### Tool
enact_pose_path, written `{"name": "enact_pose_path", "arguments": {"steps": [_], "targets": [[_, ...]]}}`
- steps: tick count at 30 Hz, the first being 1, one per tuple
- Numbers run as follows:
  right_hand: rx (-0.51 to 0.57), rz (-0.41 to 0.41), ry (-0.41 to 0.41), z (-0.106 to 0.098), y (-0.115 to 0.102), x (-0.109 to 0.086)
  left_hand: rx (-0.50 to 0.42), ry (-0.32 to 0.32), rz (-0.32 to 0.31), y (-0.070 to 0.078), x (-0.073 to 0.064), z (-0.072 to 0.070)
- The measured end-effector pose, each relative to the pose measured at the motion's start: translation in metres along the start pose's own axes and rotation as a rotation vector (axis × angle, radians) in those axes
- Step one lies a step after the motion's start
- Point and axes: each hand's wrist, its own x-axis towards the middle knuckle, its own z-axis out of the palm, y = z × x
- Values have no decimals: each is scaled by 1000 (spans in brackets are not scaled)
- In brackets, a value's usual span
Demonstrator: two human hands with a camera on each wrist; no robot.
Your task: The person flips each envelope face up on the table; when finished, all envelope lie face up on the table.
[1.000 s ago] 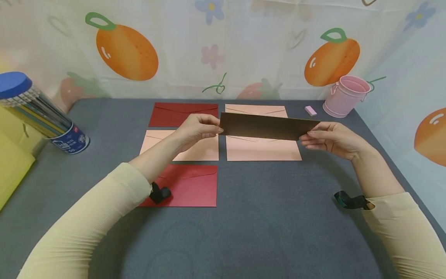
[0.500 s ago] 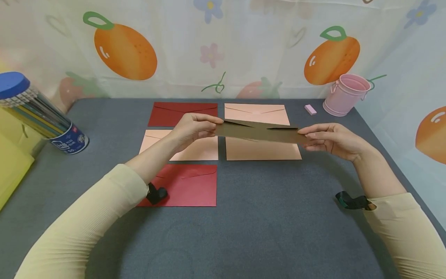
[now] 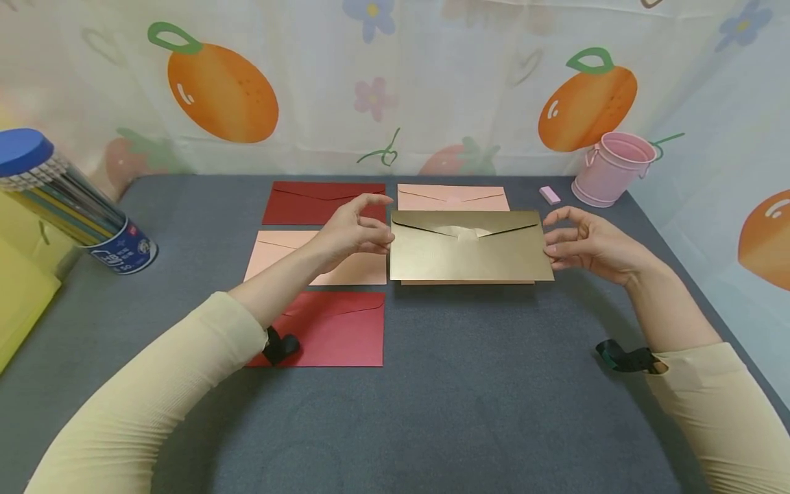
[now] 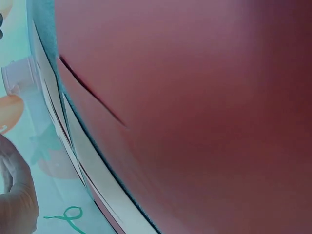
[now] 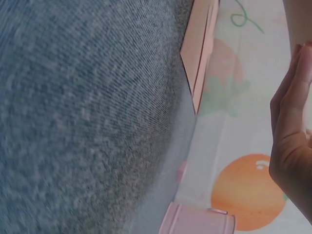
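Observation:
A gold envelope (image 3: 426, 257) faces me flap side up, its pointed flap down and a pale patch at the middle. My left hand (image 3: 354, 230) holds its left edge at the fingertips, index finger stretched past the top corner. At the right edge, my right hand (image 3: 589, 243) holds it with fingers gently bent. The envelope covers most of a peach envelope (image 3: 465, 283), with a shadow along its lower edge. In the left wrist view, part of my left hand (image 4: 17, 190) shows beside a large red envelope (image 4: 195, 122); my right hand (image 5: 292, 131) is at the right wrist view's edge.
A dark red envelope (image 3: 296, 206), a pale pink one (image 3: 453, 197), another peach one (image 3: 352, 271) and a red one (image 3: 345, 343) lie in rows. Behind them are a pink eraser (image 3: 550, 195) and pink bucket (image 3: 617, 171). A blue-lidded pencil tub (image 3: 126, 243) leans left.
The gold envelope has turned from a dark, edge-on slant to show its flap side, and its lower edge has come toward me. Both hands stay at its ends.

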Motion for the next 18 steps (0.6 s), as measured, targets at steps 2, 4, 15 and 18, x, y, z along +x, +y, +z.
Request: {"name": "enact_pose_path", "arguments": {"steps": [2, 4, 15, 18], "targets": [[-83, 32, 31, 0, -2, -1, 60, -40, -4, 1, 0, 0], [-157, 53, 37, 0, -3, -1, 122, -79, -6, 2, -1, 0], [-315, 125, -68, -4, 5, -8, 273, -176, -43, -4, -4, 13], [-334, 160, -84, -5, 8, -9, 291, -215, -58, -9, -6, 20]]}}
